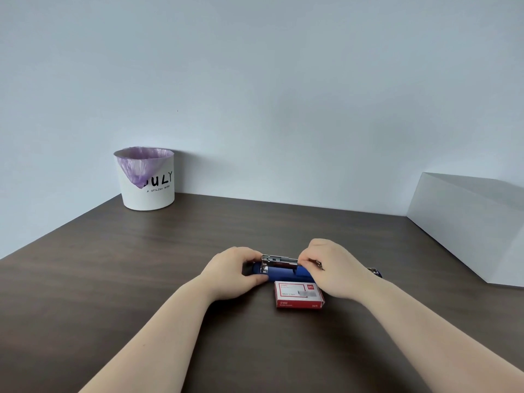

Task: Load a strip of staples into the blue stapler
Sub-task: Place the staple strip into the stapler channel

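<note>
Blue stapler (286,272) lies opened on a dark wooden desk (113,279), midway between its side edges, pale wall behind. Left hand (235,269) grips its front end; right hand (331,268) pinches the metal staple strip (279,260) at the magazine. Red staple box (299,295) sits just nearer. White bin (149,180) (purple liner) occupies the far left corner.
</note>
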Available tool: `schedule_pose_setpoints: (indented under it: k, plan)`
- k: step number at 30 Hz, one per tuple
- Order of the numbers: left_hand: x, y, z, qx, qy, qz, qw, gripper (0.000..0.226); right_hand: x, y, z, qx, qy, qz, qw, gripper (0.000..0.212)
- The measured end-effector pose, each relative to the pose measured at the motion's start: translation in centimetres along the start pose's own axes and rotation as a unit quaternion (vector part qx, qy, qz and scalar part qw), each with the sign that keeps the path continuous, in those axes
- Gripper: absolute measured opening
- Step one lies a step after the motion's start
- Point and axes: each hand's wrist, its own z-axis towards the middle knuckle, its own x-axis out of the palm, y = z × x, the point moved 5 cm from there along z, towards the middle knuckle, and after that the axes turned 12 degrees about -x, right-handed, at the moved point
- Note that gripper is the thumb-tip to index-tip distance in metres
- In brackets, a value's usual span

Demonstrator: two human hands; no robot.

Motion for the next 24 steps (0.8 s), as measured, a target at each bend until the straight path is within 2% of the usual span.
schedule_pose_setpoints:
  k: [14,17,19,21,24]
  plan:
    - [-0.2,-0.2,-0.1,0.004,-0.012,0.014,1.0,0.023,0.8,1.5,1.7,-0.019,0.051,0.059,0.997,0.03]
    - [-0.1,-0.2,-0.2,0.008,-0.006,0.013,1.0,0.025,-0.4,0.3,0.7,0.004,0.022,0.074,0.997,0.025]
    - [-0.1,-0.2,-0.2,0.01,-0.006,0.014,1.0,0.025,-1.2,-1.3,-0.5,0.033,0.009,0.072,0.997,0.031]
    - [-0.1,-0.2,-0.2,0.008,-0.01,0.013,1.0,0.023,-1.6,-3.3,-1.7,0.071,0.039,0.031,0.996,0.041]
    - [-0.2,-0.2,-0.2,0.005,-0.01,0.012,1.0,0.025,-1.7,-5.6,-3.6,0.126,0.137,-0.057,0.981,0.051]
